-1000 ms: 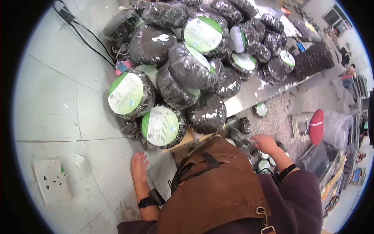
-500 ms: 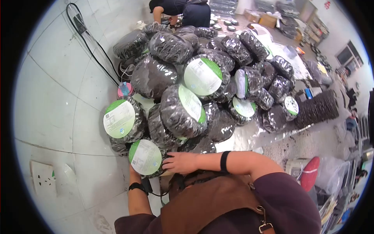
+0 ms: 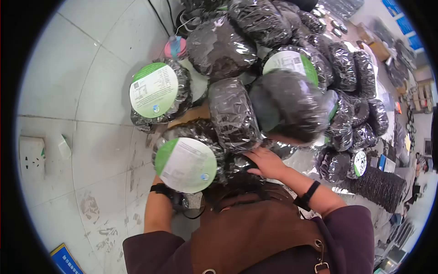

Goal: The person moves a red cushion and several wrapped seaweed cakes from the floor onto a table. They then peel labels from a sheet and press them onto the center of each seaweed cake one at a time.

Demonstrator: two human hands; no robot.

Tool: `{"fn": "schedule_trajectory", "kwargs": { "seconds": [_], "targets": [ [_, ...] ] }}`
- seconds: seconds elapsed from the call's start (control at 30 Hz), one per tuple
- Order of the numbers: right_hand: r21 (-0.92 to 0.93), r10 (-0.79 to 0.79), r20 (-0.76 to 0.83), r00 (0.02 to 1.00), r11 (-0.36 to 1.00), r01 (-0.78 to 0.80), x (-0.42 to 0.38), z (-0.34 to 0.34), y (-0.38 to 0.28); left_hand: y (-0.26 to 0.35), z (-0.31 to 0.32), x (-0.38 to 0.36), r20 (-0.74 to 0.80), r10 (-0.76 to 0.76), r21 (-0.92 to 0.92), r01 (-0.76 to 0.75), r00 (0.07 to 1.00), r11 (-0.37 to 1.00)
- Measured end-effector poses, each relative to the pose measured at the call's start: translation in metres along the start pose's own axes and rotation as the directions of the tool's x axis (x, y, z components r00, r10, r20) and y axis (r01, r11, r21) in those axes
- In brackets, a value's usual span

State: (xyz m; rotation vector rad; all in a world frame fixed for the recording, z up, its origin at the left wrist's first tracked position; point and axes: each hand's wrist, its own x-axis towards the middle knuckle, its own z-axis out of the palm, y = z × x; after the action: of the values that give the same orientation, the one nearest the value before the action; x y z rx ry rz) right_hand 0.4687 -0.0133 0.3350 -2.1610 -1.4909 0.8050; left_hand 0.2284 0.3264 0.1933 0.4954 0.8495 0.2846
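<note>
Head view: right hand point(image 3: 267, 163) lies flat and open against a shiny film-wrapped round bundle point(image 3: 189, 157) with a white-and-green paper label, at the pile's point(image 3: 273, 68) near edge. Left hand is hidden beneath it, grip unclear. Bare tiled floor point(image 3: 68, 105) stretches leftward.

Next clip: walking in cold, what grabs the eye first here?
The big heap of black plastic-wrapped round bundles fills the upper middle, several showing green-and-white round labels. Nearest the person, one labelled bundle sits at the pile's front edge, with the right hand pressed on the wrapped bundles beside it and the left hand hidden behind it. A white wall socket is at far left.
</note>
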Motion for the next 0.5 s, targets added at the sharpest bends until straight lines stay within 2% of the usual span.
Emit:
{"fn": "schedule_trajectory", "kwargs": {
  "seconds": [0.03,0.1,0.13,0.17,0.23,0.3,0.4,0.5],
  "targets": [
    [0.007,-0.010,0.009,1.000,1.000,0.010,-0.007,0.005,0.004,-0.012,0.006,0.000,-0.001,-0.010,-0.007,0.010,1.000,1.000],
    [0.129,0.075,-0.157,0.985,0.990,-0.055,-0.026,0.020,0.014,-0.039,0.015,0.000,0.007,-0.035,-0.017,0.035,0.999,0.999],
    [0.156,0.147,-0.185,0.972,0.981,-0.119,-0.036,0.024,0.020,-0.057,0.020,-0.001,0.013,-0.051,-0.025,0.052,0.999,0.998],
    [0.151,0.145,-0.169,0.975,0.981,-0.119,-0.047,0.025,0.024,-0.071,0.025,-0.003,0.019,-0.067,-0.026,0.067,0.998,0.997],
    [-0.136,0.174,-0.160,0.972,0.971,-0.196,-0.070,0.027,0.034,-0.100,0.035,-0.007,0.036,-0.082,-0.023,0.083,0.996,0.996],
    [-0.124,0.208,-0.188,0.960,0.964,-0.233,-0.100,0.035,0.054,-0.129,0.045,-0.010,0.054,-0.094,-0.008,0.095,0.994,0.995],
    [-0.005,0.372,-0.291,0.881,0.921,-0.391,-0.135,0.039,0.076,-0.167,0.057,-0.016,0.085,-0.103,0.035,0.100,0.991,0.994],
    [-0.063,0.346,-0.349,0.871,0.919,-0.390,-0.168,0.045,0.101,-0.205,0.071,-0.017,0.124,-0.106,0.119,0.092,0.987,0.989]
  ]
}}
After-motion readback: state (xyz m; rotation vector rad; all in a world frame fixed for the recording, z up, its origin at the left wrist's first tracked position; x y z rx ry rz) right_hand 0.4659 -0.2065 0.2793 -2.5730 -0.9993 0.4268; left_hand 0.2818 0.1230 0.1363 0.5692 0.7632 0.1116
